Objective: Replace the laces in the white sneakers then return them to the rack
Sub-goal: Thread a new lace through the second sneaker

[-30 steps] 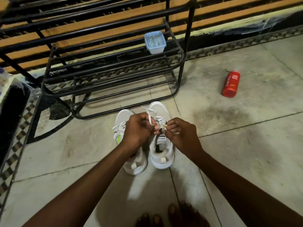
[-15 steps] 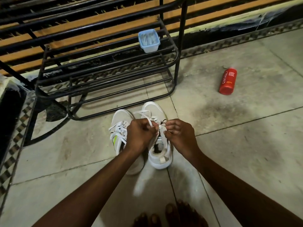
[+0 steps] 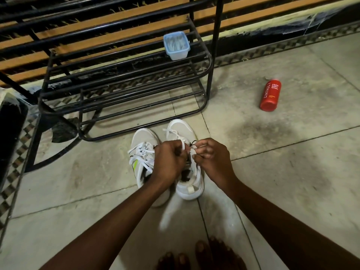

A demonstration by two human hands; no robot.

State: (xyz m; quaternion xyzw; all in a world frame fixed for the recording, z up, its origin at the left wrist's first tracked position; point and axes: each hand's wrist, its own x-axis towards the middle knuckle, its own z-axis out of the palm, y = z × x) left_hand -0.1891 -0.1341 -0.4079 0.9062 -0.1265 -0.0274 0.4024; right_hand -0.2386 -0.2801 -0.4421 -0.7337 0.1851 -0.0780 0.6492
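Clerk: Moved since a second ago: left hand [image 3: 169,160] and right hand [image 3: 213,162], knuckles now nearly touching where a gap showed between them. Both sneakers unmoved.

Checker: Item one, the pair. Location?

Clerk: Standing on the floor tiles [image 3: 292,172], centre of view, toes pointing to 12 o'clock, just short of the rack's bottom rail. The left sneaker [image 3: 143,139] and right sneaker [image 3: 190,189] sit side by side; touching or merely close, cannot tell.

Checker: Lacing?

Clerk: Left sneaker: white lacing crossed over the tongue, green flash on its side. Right sneaker: white lace [image 3: 171,131], one loose end lying across the toe toward 11 o'clock.

Checker: Fingers?

Clerk: Left hand: curled tight, gripping the lace, a strand rising from the fist. Right hand: fingertips pressed together, pinching the lace over the eyelets. Both hands are above the right sneaker's opening, and its tongue is mostly hidden.

Checker: Item two.

Clerk: One black metal rack [image 3: 209,78], barred shelves, at 11 o'clock from the pair. One pale blue tub [image 3: 176,45] on a shelf, toward its 3 o'clock end; contents whitish, not identifiable.

Checker: Loose items?

Clerk: One red bottle [image 3: 270,95], lying on its side at 2 o'clock, well apart from the pair. Bare toes [image 3: 214,256] at 6 o'clock, bottom edge.
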